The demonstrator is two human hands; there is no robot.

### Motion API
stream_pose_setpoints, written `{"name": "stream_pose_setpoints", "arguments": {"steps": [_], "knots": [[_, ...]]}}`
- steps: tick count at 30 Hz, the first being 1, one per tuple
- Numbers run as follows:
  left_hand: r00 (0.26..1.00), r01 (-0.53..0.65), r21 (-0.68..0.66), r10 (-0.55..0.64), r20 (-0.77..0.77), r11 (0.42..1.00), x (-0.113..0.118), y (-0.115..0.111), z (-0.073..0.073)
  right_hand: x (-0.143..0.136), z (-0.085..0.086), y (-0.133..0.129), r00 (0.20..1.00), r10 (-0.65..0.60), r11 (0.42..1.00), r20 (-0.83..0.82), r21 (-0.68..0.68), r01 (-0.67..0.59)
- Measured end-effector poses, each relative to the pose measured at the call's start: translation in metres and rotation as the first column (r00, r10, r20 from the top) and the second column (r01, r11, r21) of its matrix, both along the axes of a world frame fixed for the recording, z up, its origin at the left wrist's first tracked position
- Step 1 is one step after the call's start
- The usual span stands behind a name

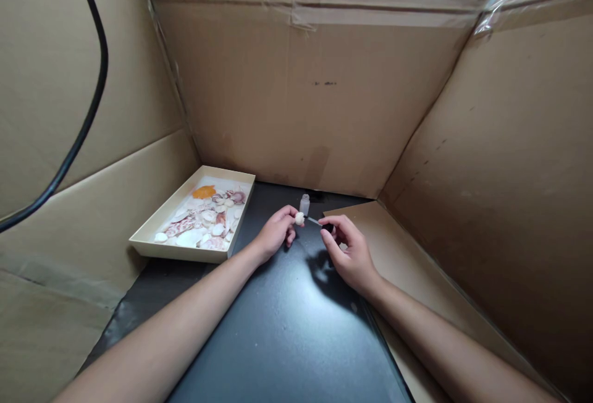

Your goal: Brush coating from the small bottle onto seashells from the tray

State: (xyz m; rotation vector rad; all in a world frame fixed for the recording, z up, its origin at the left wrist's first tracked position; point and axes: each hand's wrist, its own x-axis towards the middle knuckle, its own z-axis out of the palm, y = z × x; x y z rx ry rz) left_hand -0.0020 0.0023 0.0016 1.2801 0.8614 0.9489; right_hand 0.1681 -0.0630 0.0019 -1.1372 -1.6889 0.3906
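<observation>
Your L hand (277,233) is nearly closed at the fingertips, pinching a small ribbed white shell (299,219) b/w thumb and forefinger; the other fingers curl in below. Your R hand (351,248) is half curled, w/ thumb and fingers gripping a black cap (327,228). A thin pale brush stem (314,221) runs from the cap twd the shell, its dark tip at the shell's R side; too small to tell for sure if it's touching or just beside. Both hands are above the dark table (259,335), approx mid-view, and the R one throws a shadow on the top.

Just beyond the shell, a small translucent bottle (304,205) stands upright on the table, uncapped, nr the back wall (278,100).

To your L, well apart from the shell, there's a shallow cream tray (183,254) w/ lots of shells (208,220) in it, white + brownish-pink, plus a flat orange piece (204,192) nr the far end. On your R, a cardboard sheet (393,230) lies along the table's edge, partly under your R forearm. Cardboard walls close in both sides; a black cable (102,63) hangs upper L.
</observation>
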Motion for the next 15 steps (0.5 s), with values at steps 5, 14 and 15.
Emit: {"name": "stream_pose_setpoints", "arguments": {"steps": [5, 14, 15], "knots": [[1.000, -0.004, -0.008, 0.004, 0.008, 1.000, 0.0004, -0.0003, 0.0002, -0.0001, 0.0001, -0.0005, 0.999, -0.026, 1.000, 0.032, -0.005, 0.026], [1.000, -0.001, -0.020, 0.002, 0.031, 1.000, -0.0004, 0.0000, 0.0007, -0.0008, 0.0015, -0.0007, 0.999, -0.021, 1.000, 0.036, -0.014, 0.021], [0.999, 0.001, -0.021, 0.000, 0.038, 1.000, -0.0007, 0.0003, 0.0006, -0.0007, 0.0015, -0.0007, 0.999, -0.037, 0.999, 0.026, -0.008, 0.037]]}}
